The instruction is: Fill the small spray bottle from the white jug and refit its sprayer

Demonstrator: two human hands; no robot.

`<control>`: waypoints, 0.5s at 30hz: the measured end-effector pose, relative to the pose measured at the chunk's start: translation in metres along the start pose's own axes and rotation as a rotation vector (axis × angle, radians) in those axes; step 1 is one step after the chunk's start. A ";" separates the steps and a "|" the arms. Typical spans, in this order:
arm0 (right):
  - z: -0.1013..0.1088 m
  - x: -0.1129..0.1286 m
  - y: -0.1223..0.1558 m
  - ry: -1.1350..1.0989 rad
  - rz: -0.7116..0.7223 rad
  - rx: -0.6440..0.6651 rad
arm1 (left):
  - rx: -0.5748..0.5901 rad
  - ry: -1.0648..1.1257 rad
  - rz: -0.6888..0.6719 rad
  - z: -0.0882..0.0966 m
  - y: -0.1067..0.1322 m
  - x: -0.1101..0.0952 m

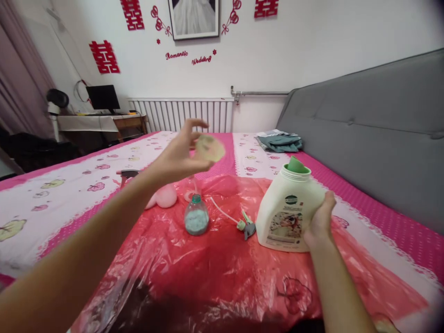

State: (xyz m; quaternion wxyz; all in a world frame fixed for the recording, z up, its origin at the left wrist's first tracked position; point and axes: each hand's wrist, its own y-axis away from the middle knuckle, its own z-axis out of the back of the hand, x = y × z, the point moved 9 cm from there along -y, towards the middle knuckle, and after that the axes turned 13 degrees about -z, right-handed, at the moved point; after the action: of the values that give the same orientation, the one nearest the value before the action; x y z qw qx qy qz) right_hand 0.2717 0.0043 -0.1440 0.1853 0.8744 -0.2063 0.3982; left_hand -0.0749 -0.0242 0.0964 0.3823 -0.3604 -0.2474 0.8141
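My left hand (180, 155), raised over the bed, grips a blurred pale yellow-green cap (211, 149) between thumb and fingers. A cream detergent jug (289, 210) with a green pouring spout stands uncapped on the right, slightly tilted. My right hand (321, 222) is pressed round its right side; some fingers are hidden behind it. Left of the jug lies a loose spray head (247, 226) with a white dip tube. A small clear bottle (196, 217) with a green neck stands near the middle, holding bluish contents. Behind my left forearm is a pink spray bottle (166, 196), partly hidden.
Red plastic sheeting (208, 277) covers the near part of the pink patterned bed (86, 185). Folded clothes (280, 141) lie at the back right, by the grey headboard (364, 106). A radiator (180, 113) and a desk with a monitor (103, 97) stand beyond.
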 end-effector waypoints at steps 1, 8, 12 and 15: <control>0.000 0.000 0.000 0.006 0.004 0.001 | 0.062 0.003 -0.042 -0.016 -0.023 -0.014; -0.003 -0.004 0.002 0.035 -0.008 0.001 | 0.432 -0.155 -0.270 -0.111 -0.098 -0.063; -0.006 -0.007 0.003 0.029 -0.015 0.016 | 0.583 -0.305 -0.293 -0.137 -0.108 -0.069; -0.011 -0.008 0.005 0.015 -0.007 0.066 | 0.704 -0.445 -0.334 -0.155 -0.114 -0.074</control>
State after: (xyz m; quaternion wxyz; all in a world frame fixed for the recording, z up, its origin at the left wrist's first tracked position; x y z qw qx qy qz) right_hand 0.2581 0.0075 -0.1424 0.1593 0.8778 -0.1884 0.4107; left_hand 0.1293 0.0030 0.1079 0.5453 0.0203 -0.0861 0.8335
